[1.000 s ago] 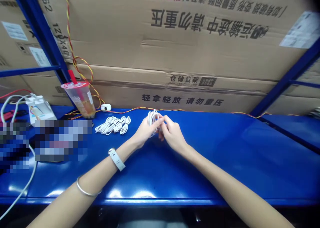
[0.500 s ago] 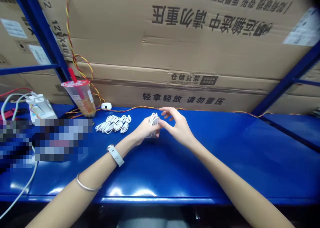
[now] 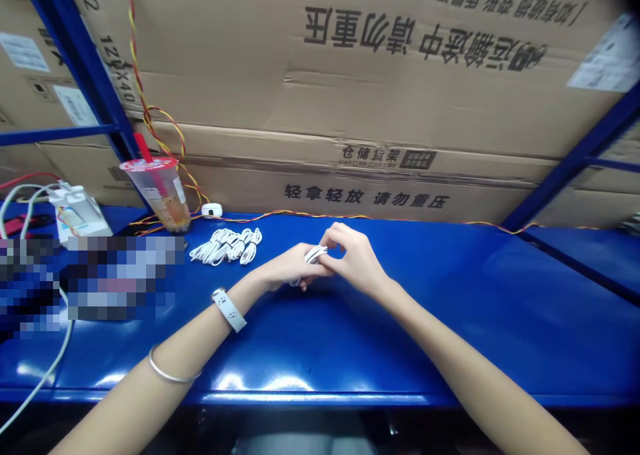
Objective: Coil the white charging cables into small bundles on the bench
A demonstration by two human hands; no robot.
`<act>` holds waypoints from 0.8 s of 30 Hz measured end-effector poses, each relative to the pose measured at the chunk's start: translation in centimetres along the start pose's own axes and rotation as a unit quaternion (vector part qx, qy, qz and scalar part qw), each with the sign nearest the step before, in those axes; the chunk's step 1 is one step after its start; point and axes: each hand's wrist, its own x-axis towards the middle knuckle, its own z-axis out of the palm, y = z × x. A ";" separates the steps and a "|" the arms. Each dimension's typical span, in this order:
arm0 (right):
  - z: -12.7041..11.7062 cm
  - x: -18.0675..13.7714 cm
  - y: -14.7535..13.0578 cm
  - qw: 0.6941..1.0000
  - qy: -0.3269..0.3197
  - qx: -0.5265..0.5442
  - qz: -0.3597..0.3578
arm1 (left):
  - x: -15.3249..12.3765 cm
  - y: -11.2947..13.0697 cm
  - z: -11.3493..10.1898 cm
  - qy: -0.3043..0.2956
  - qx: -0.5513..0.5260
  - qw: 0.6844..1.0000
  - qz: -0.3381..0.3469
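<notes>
My left hand (image 3: 291,266) is closed around a coiled white cable (image 3: 314,254), whose loops stick out between the thumb and fingers. Thumb and forefinger of my right hand (image 3: 356,258) are pinched together at the right end of that coil. The fingertips partly hide what they grip there. Both hands are just above the blue tabletop (image 3: 340,348). To the left of them lie several white cables (image 3: 227,246) in tied bundles, side by side on the surface.
A lidded drink cup (image 3: 159,192) with a red straw leans at the back left, beside a small white case (image 3: 212,210). A white power adapter (image 3: 80,212) sits farther left. Red and yellow twisted wire (image 3: 285,212) runs along the cardboard boxes (image 3: 320,108) behind.
My right hand has come down and its raised fingers have closed against the coil. My left hand has turned, tilting the cable toward the right. The bundles on the table stay put.
</notes>
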 end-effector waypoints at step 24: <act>-1.1 0.5 1.5 0.966 -0.133 -0.192 0.108 | -0.1 -0.2 -0.7 -0.047 -0.047 0.997 -0.033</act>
